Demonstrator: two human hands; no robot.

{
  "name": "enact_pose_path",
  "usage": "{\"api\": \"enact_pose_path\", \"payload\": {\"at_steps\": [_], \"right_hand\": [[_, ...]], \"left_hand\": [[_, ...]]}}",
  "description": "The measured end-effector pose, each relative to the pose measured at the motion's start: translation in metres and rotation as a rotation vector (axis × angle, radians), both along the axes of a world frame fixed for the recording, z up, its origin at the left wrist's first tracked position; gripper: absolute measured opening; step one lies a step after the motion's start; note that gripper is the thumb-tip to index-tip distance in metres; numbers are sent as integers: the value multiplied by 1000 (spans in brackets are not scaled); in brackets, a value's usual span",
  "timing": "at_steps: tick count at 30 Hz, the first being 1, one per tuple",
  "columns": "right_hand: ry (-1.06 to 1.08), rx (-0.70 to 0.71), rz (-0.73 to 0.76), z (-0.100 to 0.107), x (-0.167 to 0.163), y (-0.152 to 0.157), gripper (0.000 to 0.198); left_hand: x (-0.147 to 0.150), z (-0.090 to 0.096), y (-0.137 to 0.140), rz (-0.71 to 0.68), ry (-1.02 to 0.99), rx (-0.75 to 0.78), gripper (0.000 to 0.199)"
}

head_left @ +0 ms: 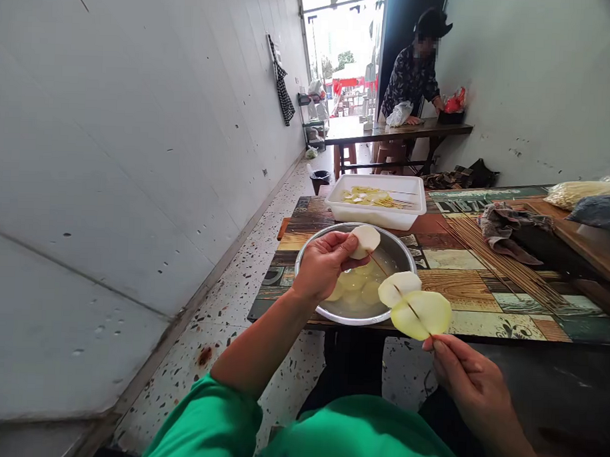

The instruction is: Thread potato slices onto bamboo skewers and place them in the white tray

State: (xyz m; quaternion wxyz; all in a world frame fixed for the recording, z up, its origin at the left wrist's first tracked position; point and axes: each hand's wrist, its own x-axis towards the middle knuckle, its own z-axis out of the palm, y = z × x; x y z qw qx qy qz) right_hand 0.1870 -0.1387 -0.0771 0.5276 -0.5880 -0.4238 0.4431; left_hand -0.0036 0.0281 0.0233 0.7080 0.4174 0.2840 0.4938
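My left hand (pixel 328 262) is closed, pinching a pale potato slice (pixel 367 238) between thumb and fingers above the metal bowl (pixel 409 253). A thin wooden skewer (pixel 381 264) reaches the lower edge of that slice; whether it pierces it I cannot tell. Lower on the skewer, two more slices are threaded, a pale one (pixel 394 285) and a larger yellowish one (pixel 435 314), overlapping. Just below them my right hand (pixel 467 374) grips the skewer between thumb and fingers. In the bowl, several potato slices (pixel 355 287) lie in cloudy water.
Behind the bowl stands a white plastic tub (pixel 370 216) holding skewered yellow slices. Bare skewers (pixel 499 258) lie in a bundle on the patterned table (pixel 462 320), beside a crumpled cloth (pixel 505 229). Another person (pixel 410 75) leans over a far table (pixel 413 130). A wall runs along the left.
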Motion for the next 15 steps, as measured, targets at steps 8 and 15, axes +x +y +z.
{"api": "enact_pose_path", "payload": {"at_steps": [8, 15], "right_hand": [[13, 53, -18, 7, -5, 10, 28], [291, 61, -177, 11, 8, 7, 24]], "left_hand": [[7, -9, -8, -123, 37, -133, 29], [-15, -9, 17, -25, 408, 174, 23]]}}
